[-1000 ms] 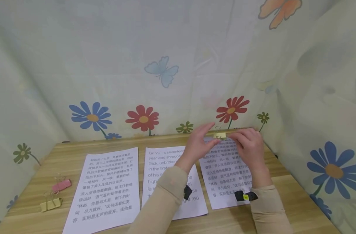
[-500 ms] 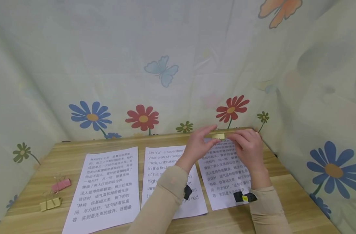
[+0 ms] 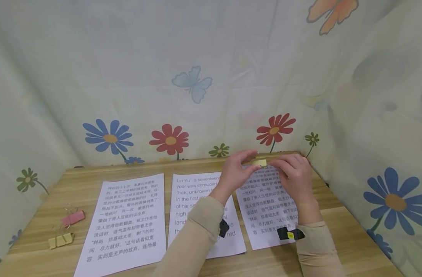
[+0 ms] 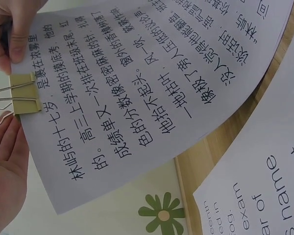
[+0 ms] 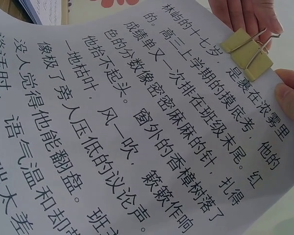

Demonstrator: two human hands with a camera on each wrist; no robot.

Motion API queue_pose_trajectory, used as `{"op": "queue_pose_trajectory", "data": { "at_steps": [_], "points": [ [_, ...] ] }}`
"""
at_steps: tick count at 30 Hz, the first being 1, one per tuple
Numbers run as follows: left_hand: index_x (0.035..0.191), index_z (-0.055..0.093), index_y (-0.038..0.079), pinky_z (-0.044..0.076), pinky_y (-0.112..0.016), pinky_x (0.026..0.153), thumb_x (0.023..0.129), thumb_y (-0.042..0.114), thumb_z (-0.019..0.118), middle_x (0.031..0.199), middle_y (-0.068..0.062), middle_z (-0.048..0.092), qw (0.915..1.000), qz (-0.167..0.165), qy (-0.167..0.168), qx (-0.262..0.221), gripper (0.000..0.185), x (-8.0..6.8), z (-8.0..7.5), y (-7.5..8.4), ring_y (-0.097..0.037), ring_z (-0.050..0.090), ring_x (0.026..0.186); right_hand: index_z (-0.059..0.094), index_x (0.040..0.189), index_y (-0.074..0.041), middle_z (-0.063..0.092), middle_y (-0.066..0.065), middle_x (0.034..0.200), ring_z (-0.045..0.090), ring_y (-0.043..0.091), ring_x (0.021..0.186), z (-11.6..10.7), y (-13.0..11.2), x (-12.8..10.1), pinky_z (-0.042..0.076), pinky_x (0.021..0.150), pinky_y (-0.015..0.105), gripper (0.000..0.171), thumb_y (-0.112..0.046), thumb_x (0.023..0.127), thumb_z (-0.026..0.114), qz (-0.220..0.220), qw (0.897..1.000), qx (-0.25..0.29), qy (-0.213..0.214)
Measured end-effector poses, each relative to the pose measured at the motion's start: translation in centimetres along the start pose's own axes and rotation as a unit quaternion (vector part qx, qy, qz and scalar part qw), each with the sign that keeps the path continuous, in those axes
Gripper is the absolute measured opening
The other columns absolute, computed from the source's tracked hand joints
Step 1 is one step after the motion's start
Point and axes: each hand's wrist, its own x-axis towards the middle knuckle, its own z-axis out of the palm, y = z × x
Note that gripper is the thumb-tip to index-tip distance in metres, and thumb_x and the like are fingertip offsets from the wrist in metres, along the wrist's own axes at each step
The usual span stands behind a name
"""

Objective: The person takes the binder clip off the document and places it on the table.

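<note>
a: where's the clip?
b: yellow binder clip (image 3: 259,162) sits clamped on the top edge of the right-hand chinese text sheet (image 3: 266,200), at about 1 o'clock on the wooden desk (image 3: 339,227). wrist views show it biting the paper edge (image 5: 247,54), wire handles sticking out past the edge (image 4: 24,94).

a: hands?
b: left hand (image 3: 236,171) is at the clip's 9 o'clock; its fingers (image 4: 5,142) lie fairly straight, right against the wire handles. can't tell if it pinches them. right hand (image 3: 294,177) is at the clip's 3 o'clock, thumb and fingers (image 4: 14,29) pinching the sheet's top edge just beside the clip. the sheet's top is lifted and curved off the desk.

a: rest of the desk?
b: english text sheet (image 3: 190,200) lies flat in the middle, partly under the left sleeve (image 3: 197,231). another chinese text sheet (image 3: 128,223) at 9 o'clock of it. far out at 8 o'clock, a pink binder clip (image 3: 72,218) and a second yellow binder clip (image 3: 60,240), close together. flower-print curtain (image 3: 169,140) behind, butterflies on it.
</note>
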Motion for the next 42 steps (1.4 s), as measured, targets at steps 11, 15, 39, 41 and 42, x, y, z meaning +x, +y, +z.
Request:
{"op": "queue_pose_trajectory", "data": {
  "at_steps": [11, 15, 39, 41, 42],
  "points": [
    [0.123, 0.067, 0.009, 0.050, -0.017, 0.090, 0.085, 0.009, 0.079, 0.115, -0.002, 0.069, 0.9995, 0.011, 0.029, -0.011, 0.040, 0.0, 0.4, 0.3, -0.009, 0.065, 0.103, 0.075, 0.089, -0.001, 0.070, 0.014, 0.089, 0.059, 0.034, 0.083, -0.3, 0.1, 0.0, 0.042, 0.071, 0.045, 0.022, 0.009, 0.070, 0.083, 0.006, 1.000, -0.013, -0.013],
    [0.123, 0.067, 0.009, 0.049, -0.018, 0.092, 0.085, 0.007, 0.078, 0.117, -0.002, 0.068, 0.9986, 0.017, 0.045, -0.023, 0.039, -0.2, 0.2, 0.6, -0.008, 0.064, 0.105, 0.075, 0.089, -0.001, 0.070, 0.014, 0.090, 0.059, 0.033, 0.085, -0.4, 0.4, -0.2, 0.040, 0.072, 0.044, 0.021, 0.009, 0.072, 0.082, 0.015, 1.000, -0.016, -0.021],
    [0.120, 0.067, 0.004, 0.053, -0.028, 0.091, 0.082, -0.003, 0.078, 0.117, -0.012, 0.068, 0.9839, -0.006, 0.099, -0.149, 0.041, -3.7, -1.5, -1.5, -0.020, 0.067, 0.107, 0.075, 0.089, -0.001, 0.068, 0.013, 0.090, 0.055, 0.032, 0.086, -0.1, 2.3, -2.2, 0.039, 0.075, 0.042, 0.013, 0.006, 0.079, 0.079, 0.115, 0.993, -0.028, -0.025],
    [0.120, 0.067, 0.004, 0.053, -0.029, 0.092, 0.082, -0.003, 0.078, 0.116, -0.014, 0.068, 0.9841, -0.006, 0.101, -0.146, 0.040, -4.0, -1.7, -1.9, -0.022, 0.067, 0.107, 0.074, 0.089, -0.001, 0.068, 0.013, 0.090, 0.055, 0.032, 0.086, 0.0, 2.3, -2.4, 0.039, 0.075, 0.042, 0.013, 0.007, 0.079, 0.079, 0.120, 0.992, -0.028, -0.024],
    [0.120, 0.067, 0.003, 0.053, -0.030, 0.092, 0.082, -0.003, 0.078, 0.116, -0.016, 0.068, 0.9839, -0.004, 0.103, -0.146, 0.040, -4.2, -1.8, -2.1, -0.023, 0.067, 0.107, 0.074, 0.089, -0.001, 0.068, 0.013, 0.090, 0.055, 0.032, 0.086, 0.1, 2.4, -2.4, 0.039, 0.074, 0.042, 0.013, 0.007, 0.079, 0.078, 0.122, 0.992, -0.029, -0.023]
  ]
}}
